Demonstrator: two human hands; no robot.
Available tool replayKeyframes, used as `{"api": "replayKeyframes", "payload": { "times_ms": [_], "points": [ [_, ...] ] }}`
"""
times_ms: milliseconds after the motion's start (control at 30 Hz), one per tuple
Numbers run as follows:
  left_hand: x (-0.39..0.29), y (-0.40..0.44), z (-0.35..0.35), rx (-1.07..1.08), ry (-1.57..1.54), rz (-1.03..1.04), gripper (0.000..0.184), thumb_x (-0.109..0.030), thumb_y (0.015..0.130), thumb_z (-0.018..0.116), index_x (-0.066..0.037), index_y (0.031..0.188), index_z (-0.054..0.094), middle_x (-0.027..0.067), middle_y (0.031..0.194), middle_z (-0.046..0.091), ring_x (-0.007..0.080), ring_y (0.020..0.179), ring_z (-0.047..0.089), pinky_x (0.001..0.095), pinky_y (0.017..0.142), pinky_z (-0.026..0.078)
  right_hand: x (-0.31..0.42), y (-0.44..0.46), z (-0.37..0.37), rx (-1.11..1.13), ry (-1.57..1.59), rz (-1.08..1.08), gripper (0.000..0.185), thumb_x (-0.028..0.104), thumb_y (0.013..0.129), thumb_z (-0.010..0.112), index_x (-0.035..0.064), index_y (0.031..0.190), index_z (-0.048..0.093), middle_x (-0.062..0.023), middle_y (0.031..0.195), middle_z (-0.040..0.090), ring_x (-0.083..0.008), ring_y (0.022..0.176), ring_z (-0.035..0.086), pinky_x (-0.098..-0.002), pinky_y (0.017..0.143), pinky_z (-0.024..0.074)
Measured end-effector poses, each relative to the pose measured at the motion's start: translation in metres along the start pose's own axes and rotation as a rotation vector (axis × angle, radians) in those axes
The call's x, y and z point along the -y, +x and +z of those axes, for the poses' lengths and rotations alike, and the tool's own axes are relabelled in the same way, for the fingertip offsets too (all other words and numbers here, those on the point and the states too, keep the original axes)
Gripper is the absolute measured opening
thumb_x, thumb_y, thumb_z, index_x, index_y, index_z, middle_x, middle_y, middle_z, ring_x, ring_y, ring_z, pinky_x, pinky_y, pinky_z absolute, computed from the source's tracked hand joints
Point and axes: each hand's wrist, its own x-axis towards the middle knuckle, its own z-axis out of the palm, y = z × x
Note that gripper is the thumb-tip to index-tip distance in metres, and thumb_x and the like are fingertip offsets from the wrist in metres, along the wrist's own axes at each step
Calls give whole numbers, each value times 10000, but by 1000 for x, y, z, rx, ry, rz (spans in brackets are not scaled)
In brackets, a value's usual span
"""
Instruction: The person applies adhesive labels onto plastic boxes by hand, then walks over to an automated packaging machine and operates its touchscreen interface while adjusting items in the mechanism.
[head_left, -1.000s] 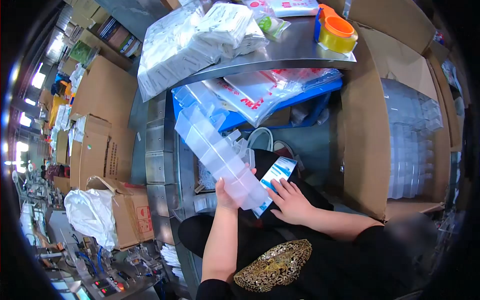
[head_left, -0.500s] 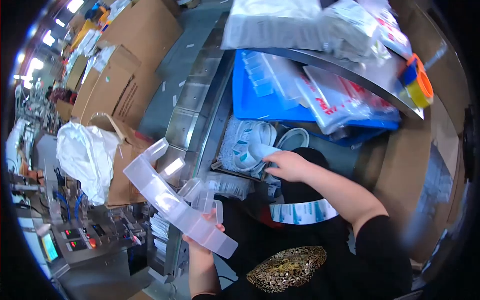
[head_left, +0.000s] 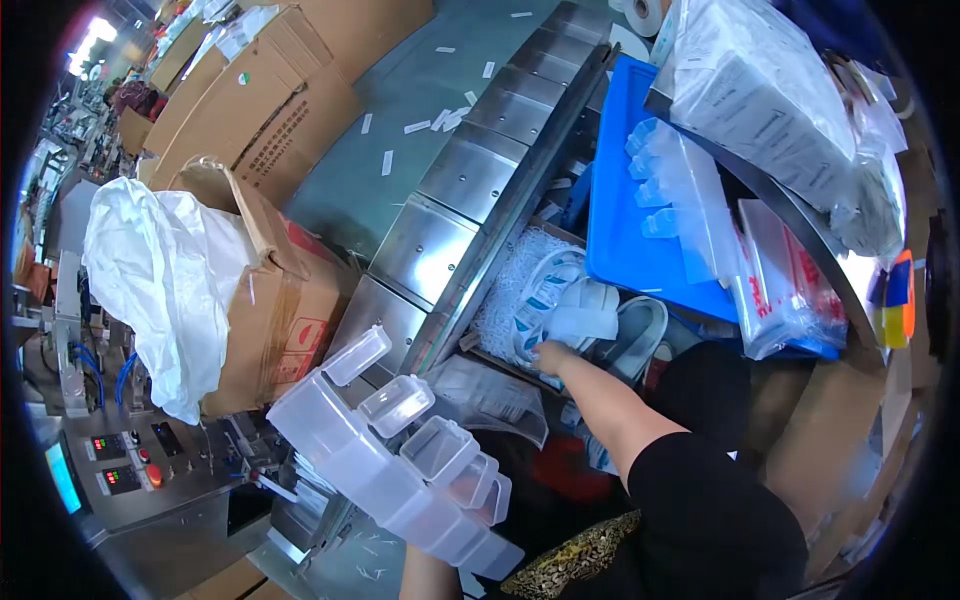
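Observation:
A translucent plastic pill organizer (head_left: pixel 375 470), a row of joined boxes with several lids flipped open, slants across the lower left. My left hand holds it from behind; its fingers are hidden, and only the wrist (head_left: pixel 428 575) shows below. My right hand (head_left: pixel 556 358) reaches down to a carton at the centre, its fingers curled at the lower edge of a coiled white-and-teal label strip (head_left: pixel 540 310). The fingertips are partly hidden against the coil. Under the labels lies white shredded filling (head_left: pixel 505 300). Beside them curves a loop of white backing (head_left: pixel 640 335).
A metal conveyor rail (head_left: pixel 440 240) runs diagonally left of the carton. A blue tray (head_left: pixel 625 240) at right carries more translucent organizers (head_left: pixel 690 200) and red-printed plastic bags (head_left: pixel 785 270). A cardboard box (head_left: pixel 285 330) with a white liner and a control panel (head_left: pixel 130 470) stand left.
My view has shifted, and the organizer now appears lower and closer. My right hand has moved down to the near edge of the label coil. The strip across my lap has mostly left sight.

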Motion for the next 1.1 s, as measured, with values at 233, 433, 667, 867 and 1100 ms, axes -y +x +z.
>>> {"api": "replayKeyframes", "payload": {
  "times_ms": [233,433,667,867,1100],
  "points": [
    [-4,42,39,7,156,44,527,-315,711,624,9,1099,474,191,1056,481,277,941,537,390,695,478,50,-62,-110,-267,383,-428,215,184,782,521,86,947,617,-114,916,601,-295,821,569,-363,681,455],
    [17,62,46,-744,49,133,518,-298,719,614,21,1100,469,187,1113,473,242,1005,513,381,719,490,65,-263,-191,-474,264,-950,416,41,707,609,78,1114,533,-123,929,577,-289,798,562,-361,690,459],
    [97,80,63,170,689,-334,682,-215,615,708,-15,1197,413,118,1129,496,208,1027,490,354,872,387,-11,-387,-94,-665,617,-498,567,73,686,620,59,1222,435,-167,1187,454,-310,1126,418,-336,901,353],
    [127,81,48,196,698,-933,715,-141,592,709,-17,1224,397,66,1130,506,189,1034,483,329,890,365,-78,-409,-44,-705,1102,-94,579,152,755,600,127,1284,365,-146,1218,435,-264,1099,434,-326,909,359],
    [90,84,53,67,871,-925,731,-178,558,720,-8,1202,417,102,1115,525,233,1039,500,358,879,392,-74,-428,-42,-724,588,141,518,211,729,623,130,1210,450,-156,1160,443,-305,1034,452,-373,864,380]
  ]
}}
